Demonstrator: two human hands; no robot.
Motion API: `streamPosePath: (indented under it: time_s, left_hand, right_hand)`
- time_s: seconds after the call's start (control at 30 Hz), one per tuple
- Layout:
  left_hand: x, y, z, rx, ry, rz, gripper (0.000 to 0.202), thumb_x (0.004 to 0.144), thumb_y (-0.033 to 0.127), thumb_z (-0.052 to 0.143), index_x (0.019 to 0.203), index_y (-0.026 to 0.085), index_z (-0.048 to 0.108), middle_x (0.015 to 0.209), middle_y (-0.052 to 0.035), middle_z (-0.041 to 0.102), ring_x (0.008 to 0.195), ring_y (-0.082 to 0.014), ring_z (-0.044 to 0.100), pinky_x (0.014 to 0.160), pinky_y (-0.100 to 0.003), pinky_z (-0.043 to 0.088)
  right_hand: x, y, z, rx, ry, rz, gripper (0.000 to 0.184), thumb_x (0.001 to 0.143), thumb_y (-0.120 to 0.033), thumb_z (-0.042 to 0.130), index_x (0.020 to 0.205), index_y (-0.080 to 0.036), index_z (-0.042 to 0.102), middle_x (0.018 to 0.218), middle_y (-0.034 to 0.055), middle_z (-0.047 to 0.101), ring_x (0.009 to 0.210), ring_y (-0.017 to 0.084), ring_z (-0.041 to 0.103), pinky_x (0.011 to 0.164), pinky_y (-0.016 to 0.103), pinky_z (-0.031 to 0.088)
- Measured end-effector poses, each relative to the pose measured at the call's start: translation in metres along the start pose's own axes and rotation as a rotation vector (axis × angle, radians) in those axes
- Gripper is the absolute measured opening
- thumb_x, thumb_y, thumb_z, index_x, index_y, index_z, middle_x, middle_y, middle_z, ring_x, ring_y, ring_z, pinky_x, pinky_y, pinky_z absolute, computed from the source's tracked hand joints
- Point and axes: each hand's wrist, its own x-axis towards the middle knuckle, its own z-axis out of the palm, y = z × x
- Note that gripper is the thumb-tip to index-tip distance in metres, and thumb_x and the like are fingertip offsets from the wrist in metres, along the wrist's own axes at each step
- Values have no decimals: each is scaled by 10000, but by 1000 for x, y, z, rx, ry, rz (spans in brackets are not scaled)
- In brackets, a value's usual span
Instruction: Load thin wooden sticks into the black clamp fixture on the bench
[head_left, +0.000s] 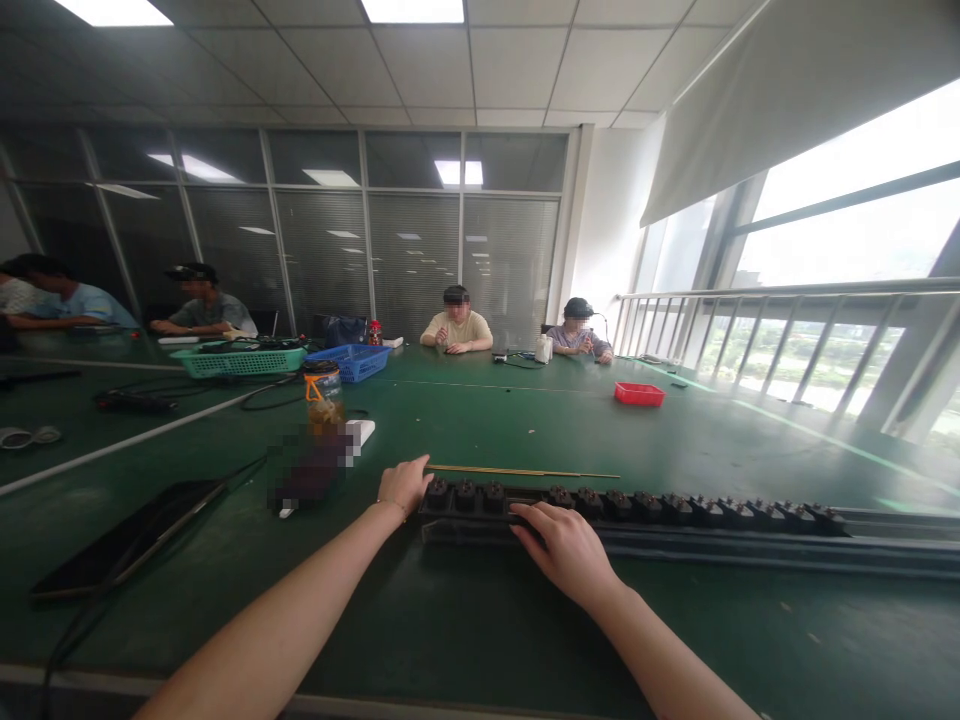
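Rail [712, 520]: long, black, knobbed, across my matte green table [480, 430].
Left hand [405, 483]: curled against its left end; I can't tell the grip.
Right hand [566, 545]: flat, spread, fingertips on it.

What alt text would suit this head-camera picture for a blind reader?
A person's left hand touches the end of a long black rail on a green table; the right hand lies further along it. Four people sit beyond.

Left: my left hand [406, 484] touches the long black plastic rail [675, 514] at its end.
Right: my right hand [564, 548] rests on it.
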Motion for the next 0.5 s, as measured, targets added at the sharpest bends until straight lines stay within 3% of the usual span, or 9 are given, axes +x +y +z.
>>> streamPosePath:
  time_s: [0.13, 0.23, 0.37, 0.5]
  left_hand:
    - [7, -4, 5, 11, 85, 131, 369, 828, 284, 378, 1167, 197, 494, 1231, -72, 494, 1135, -201, 420, 895, -334, 358]
    - [14, -7, 11, -28, 57, 269, 348, 846, 243, 333, 1120, 206, 542, 1205, -38, 520, 1123, -163, 423, 914, -283, 344]
    - [19, -9, 19, -68, 46, 275, 352, 844, 228, 310, 1067, 217, 582, 1118, -21, 580, 1041, -149, 489, 892, -261, 364]
    - [18, -11, 22, -76, 72, 261, 359, 835, 229, 311, 1061, 204, 588, 1097, -27, 592, 1006, -159, 514, 884, -286, 378]
  right_hand:
    - [5, 0, 0, -149, -63, -14, 230, 836, -326, 424, 952, -203, 579, 789, 26, 613, 692, 140, 584, 563, 236, 413]
    - [8, 1, -1, -175, -95, -14, 182, 815, -323, 468, 866, -200, 591, 734, 12, 600, 651, 134, 577, 549, 231, 399]
    - [3, 14, -5, -142, -112, 11, 208, 825, -347, 444, 849, -205, 594, 727, 9, 597, 655, 133, 577, 558, 230, 402]
    - [-19, 47, -19, -96, -105, 55, 278, 842, -395, 389, 884, -217, 599, 773, 22, 615, 696, 137, 589, 593, 231, 425]
